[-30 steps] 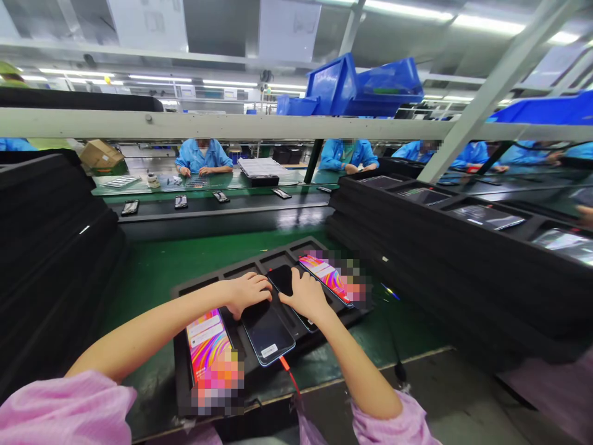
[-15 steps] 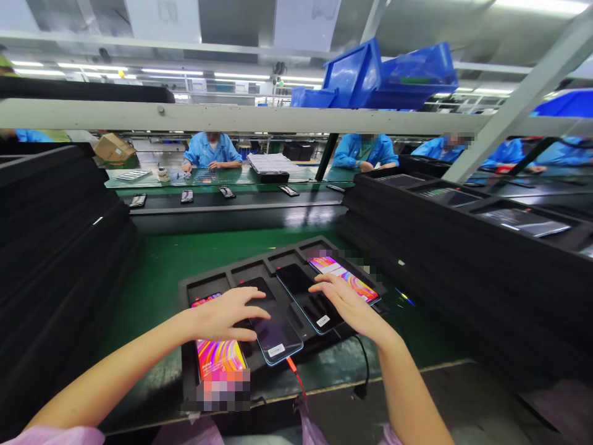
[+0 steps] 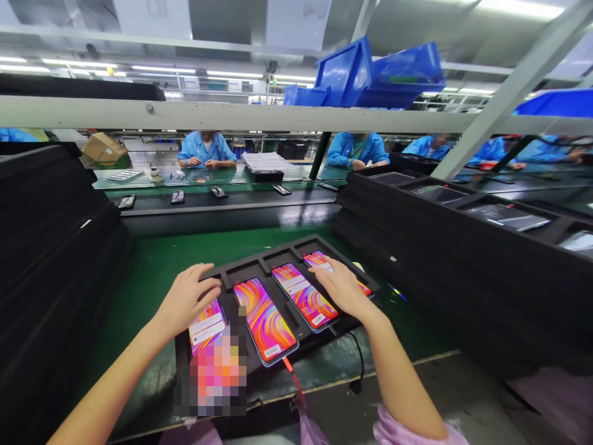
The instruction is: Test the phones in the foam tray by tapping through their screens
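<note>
Several smartphones with lit, colourful screens lie side by side in a black foam tray [image 3: 230, 267]. My left hand [image 3: 185, 298] is over the top end of the leftmost phone [image 3: 207, 327], fingers spread and slightly bent, gripping nothing. Part of that phone is blurred out. Over the rightmost phone [image 3: 316, 258] rests my right hand [image 3: 341, 285], fingers stretched out; whether they touch the glass I cannot tell. Between the hands are the second phone from the left [image 3: 265, 318], with a red-tipped cable [image 3: 289, 366] at its lower end, and another phone [image 3: 303, 293] bearing a white label.
Tall stacks of black trays stand at left [image 3: 55, 247] and right [image 3: 430, 266]. A black cable [image 3: 361, 361] hangs by the table's front edge. Beyond runs a conveyor [image 3: 250, 201] carrying phones, with co-workers behind it. Blue bins [image 3: 345, 74] sit on an overhead rail [image 3: 222, 115].
The two middle phones' screens have gone from dark to lit. My left hand has moved left and up, from the second phone to the leftmost one. My right hand is now over the rightmost phone.
</note>
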`<state>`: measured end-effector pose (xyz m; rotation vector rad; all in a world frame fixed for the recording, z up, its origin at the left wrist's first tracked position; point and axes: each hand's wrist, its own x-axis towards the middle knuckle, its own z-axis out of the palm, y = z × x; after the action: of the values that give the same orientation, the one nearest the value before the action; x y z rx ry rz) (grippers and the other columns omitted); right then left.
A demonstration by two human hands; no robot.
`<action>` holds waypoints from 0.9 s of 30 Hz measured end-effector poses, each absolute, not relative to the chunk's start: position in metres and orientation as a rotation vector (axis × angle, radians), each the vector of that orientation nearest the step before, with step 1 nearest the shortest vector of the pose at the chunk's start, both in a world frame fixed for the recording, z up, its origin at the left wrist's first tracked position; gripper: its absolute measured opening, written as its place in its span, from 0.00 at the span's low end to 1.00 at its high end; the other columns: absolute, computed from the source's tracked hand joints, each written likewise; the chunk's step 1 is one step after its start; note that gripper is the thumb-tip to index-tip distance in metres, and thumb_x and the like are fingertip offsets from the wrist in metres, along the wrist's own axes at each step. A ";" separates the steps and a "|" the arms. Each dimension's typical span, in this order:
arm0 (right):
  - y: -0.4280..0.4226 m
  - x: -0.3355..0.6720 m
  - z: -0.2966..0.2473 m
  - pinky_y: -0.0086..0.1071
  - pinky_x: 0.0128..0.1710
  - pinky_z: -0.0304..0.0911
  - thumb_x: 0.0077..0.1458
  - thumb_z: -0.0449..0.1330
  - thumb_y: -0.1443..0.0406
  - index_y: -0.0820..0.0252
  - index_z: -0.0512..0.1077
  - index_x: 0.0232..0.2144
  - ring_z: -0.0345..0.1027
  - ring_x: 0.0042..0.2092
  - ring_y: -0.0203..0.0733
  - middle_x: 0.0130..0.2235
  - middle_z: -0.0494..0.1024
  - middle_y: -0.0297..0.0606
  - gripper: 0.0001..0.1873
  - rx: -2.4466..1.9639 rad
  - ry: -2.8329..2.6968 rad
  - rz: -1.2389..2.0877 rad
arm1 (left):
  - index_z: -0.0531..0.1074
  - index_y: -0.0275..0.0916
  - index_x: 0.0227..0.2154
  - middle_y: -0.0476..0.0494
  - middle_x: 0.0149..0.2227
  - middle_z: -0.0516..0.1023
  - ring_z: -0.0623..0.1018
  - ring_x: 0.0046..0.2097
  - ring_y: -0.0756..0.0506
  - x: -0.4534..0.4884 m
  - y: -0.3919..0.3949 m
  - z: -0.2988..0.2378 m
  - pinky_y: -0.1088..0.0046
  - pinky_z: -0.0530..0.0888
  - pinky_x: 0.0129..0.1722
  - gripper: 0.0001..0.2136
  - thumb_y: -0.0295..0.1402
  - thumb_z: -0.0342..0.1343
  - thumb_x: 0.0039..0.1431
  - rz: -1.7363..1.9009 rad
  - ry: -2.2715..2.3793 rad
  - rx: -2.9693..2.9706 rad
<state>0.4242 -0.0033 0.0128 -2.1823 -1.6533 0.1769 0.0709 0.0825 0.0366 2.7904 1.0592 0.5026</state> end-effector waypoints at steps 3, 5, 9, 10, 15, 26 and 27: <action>-0.012 0.453 0.019 0.44 0.59 0.48 0.61 0.41 0.59 0.55 0.77 0.37 0.53 0.60 0.48 0.58 0.64 0.41 0.24 -2.257 -1.545 0.118 | 0.76 0.48 0.37 0.44 0.56 0.65 0.67 0.55 0.42 0.038 0.053 0.032 0.63 0.70 0.50 0.20 0.44 0.38 0.64 0.443 0.798 2.727; -0.019 0.472 0.021 0.45 0.57 0.51 0.62 0.38 0.59 0.55 0.78 0.29 0.56 0.58 0.49 0.56 0.68 0.40 0.29 -2.314 -1.464 0.103 | 0.76 0.50 0.35 0.46 0.56 0.66 0.68 0.55 0.41 0.023 0.040 0.020 0.64 0.71 0.49 0.17 0.45 0.41 0.63 0.410 0.744 2.701; -0.022 0.489 0.018 0.53 0.54 0.53 0.61 0.38 0.58 0.57 0.78 0.32 0.57 0.57 0.56 0.55 0.68 0.46 0.28 -2.422 -1.327 0.076 | 0.77 0.47 0.34 0.39 0.51 0.70 0.68 0.53 0.34 0.014 0.048 -0.003 0.50 0.70 0.47 0.20 0.47 0.41 0.61 0.690 1.297 2.715; -0.022 0.487 0.016 0.58 0.53 0.51 0.61 0.39 0.58 0.59 0.77 0.37 0.55 0.58 0.60 0.56 0.66 0.50 0.27 -2.440 -1.298 0.054 | 0.77 0.46 0.34 0.37 0.51 0.70 0.67 0.53 0.33 0.014 0.052 -0.006 0.48 0.69 0.47 0.21 0.47 0.39 0.62 0.783 1.463 2.670; -0.027 0.449 0.010 0.46 0.60 0.47 0.61 0.38 0.59 0.57 0.75 0.42 0.50 0.62 0.48 0.60 0.61 0.44 0.26 -2.280 -1.516 0.092 | 0.75 0.48 0.40 0.40 0.53 0.67 0.65 0.56 0.35 0.019 0.050 -0.007 0.49 0.67 0.50 0.19 0.45 0.39 0.63 0.921 1.436 2.592; -0.015 0.392 -0.006 0.53 0.55 0.49 0.61 0.37 0.58 0.56 0.73 0.45 0.54 0.58 0.54 0.54 0.65 0.48 0.26 -2.043 -1.774 -0.061 | 0.75 0.49 0.40 0.44 0.58 0.61 0.54 0.63 0.37 0.004 -0.011 -0.033 0.51 0.62 0.56 0.24 0.46 0.31 0.65 0.923 1.042 2.417; -0.017 0.385 -0.006 0.52 0.56 0.50 0.61 0.37 0.57 0.54 0.73 0.44 0.55 0.57 0.52 0.53 0.66 0.46 0.26 -1.968 -1.820 -0.044 | 0.75 0.48 0.40 0.43 0.58 0.60 0.54 0.63 0.36 0.003 -0.015 -0.038 0.51 0.63 0.56 0.25 0.46 0.30 0.65 0.940 1.011 2.423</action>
<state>0.3850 -0.0171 -0.0064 -1.9676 -1.8204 -0.0443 0.0026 -0.0152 -0.0378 2.4233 1.0114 0.9403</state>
